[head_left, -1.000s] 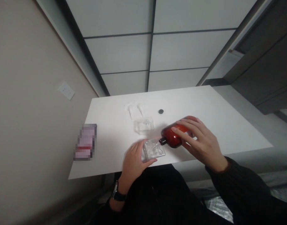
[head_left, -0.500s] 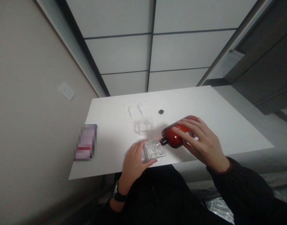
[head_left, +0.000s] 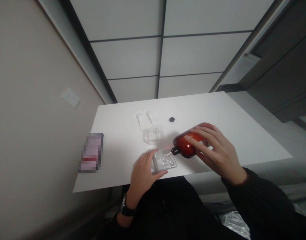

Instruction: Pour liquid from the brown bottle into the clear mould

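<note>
Slightly rightward in my view, the right hand [head_left: 221,155] and the red-brown bottle [head_left: 189,146] have drifted together since the earlier frame. I see that hand clasped around the bottle's body, tipping it so the dark neck points at the right side of a clear square container [head_left: 165,162]. Apart from it, the left hand [head_left: 143,168] grips that container near the front edge of the white table [head_left: 205,106]. Beyond, I make out a second clear container [head_left: 154,136], two pale nozzle-like pieces [head_left: 149,116] and a small black disc [head_left: 172,119].
</note>
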`<state>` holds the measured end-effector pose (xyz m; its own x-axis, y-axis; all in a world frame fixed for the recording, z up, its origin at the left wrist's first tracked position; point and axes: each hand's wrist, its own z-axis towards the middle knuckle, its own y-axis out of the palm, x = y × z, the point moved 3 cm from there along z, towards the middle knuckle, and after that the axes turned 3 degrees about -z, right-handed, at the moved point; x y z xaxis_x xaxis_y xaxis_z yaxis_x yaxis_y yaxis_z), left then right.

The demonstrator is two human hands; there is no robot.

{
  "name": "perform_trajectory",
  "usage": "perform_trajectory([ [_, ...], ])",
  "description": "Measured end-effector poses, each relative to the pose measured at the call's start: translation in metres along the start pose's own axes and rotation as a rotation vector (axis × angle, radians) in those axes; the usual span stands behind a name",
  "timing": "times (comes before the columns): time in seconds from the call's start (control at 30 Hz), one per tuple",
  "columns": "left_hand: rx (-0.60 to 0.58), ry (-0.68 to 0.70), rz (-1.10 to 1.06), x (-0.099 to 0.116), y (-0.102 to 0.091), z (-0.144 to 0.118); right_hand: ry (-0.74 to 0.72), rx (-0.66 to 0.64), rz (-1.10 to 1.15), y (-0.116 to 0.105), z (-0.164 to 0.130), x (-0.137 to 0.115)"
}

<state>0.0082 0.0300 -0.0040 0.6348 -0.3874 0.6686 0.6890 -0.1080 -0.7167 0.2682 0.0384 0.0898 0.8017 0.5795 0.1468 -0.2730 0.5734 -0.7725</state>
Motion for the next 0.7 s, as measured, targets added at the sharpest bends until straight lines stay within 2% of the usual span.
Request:
perform_trajectory([
  [0.7,-0.006,-0.006,0.004,-0.0007,0.0004,-0.0004,0.014,0.013,0.016,-0.0019,0.0009,0.0020],
])
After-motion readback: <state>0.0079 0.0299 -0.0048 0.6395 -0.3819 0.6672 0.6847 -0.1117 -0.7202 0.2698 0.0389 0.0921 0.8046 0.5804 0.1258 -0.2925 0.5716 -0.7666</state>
